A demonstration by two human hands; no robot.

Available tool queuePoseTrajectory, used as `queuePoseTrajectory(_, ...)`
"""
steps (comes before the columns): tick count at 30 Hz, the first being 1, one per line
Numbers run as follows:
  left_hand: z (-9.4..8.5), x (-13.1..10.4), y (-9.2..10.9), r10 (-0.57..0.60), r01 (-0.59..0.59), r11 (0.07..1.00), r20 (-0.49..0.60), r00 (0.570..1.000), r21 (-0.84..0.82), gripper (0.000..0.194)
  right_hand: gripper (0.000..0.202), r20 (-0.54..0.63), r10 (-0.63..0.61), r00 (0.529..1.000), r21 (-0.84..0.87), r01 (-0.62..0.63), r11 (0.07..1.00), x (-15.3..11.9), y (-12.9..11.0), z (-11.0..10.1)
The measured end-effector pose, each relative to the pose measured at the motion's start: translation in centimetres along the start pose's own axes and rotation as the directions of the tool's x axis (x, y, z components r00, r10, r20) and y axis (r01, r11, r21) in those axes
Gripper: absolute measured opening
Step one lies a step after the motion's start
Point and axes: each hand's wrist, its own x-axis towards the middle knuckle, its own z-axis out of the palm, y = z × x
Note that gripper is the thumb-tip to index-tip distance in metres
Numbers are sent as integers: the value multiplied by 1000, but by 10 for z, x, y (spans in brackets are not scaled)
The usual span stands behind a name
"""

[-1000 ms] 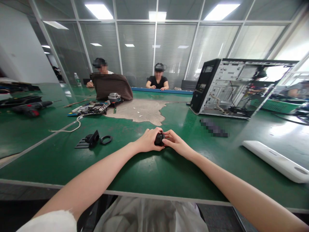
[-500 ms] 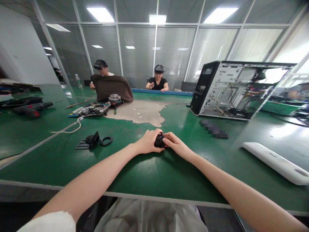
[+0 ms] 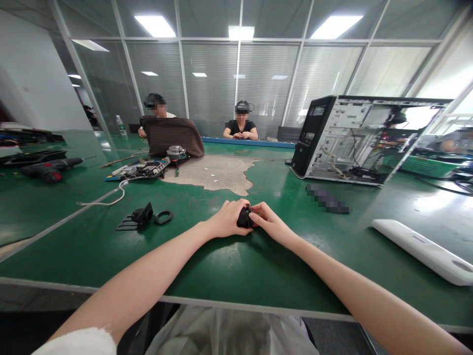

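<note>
A small black part (image 3: 244, 217), blocky and partly hidden by fingers, is held just above the green table (image 3: 229, 276). Wrapped round it from the left is my left hand (image 3: 228, 217). My right hand (image 3: 269, 220) pinches its right side with thumb and fingers, where a bit of red shows. What exactly the part is I cannot make out. To the left lie a black bracket-like piece (image 3: 142, 215) with a slatted base and a black ring (image 3: 163, 217), both apart from my hands.
An open computer case (image 3: 321, 138) stands at the right, behind a white elongated device (image 3: 421, 249). At the left are a circuit board (image 3: 138, 169), a white cable (image 3: 111, 201) and a drill (image 3: 51, 168). Two people sit across the table, beyond a brown cloth-covered object (image 3: 173, 135).
My hands keep their hold on the black part with hardly any movement. Across the table, the middle person's raised hand has come down to meet the other hand.
</note>
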Motion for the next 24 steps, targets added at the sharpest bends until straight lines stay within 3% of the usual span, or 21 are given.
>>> queuePoseTrajectory(9,0,0,0,0,0,1000,-11,1000,-9,53,19,102,-120,988,-30,124,992,-10,-6,-1)
queuePoseTrajectory(17,1,1,-1,18,-18,1000,-22,1000,5,55,22,7,-62,998,-37,63,997,-3,1,0)
queuePoseTrajectory(24,1,0,-1,19,-19,1000,-23,1000,4,54,23,91,-99,991,7,99,995,-7,-5,-2)
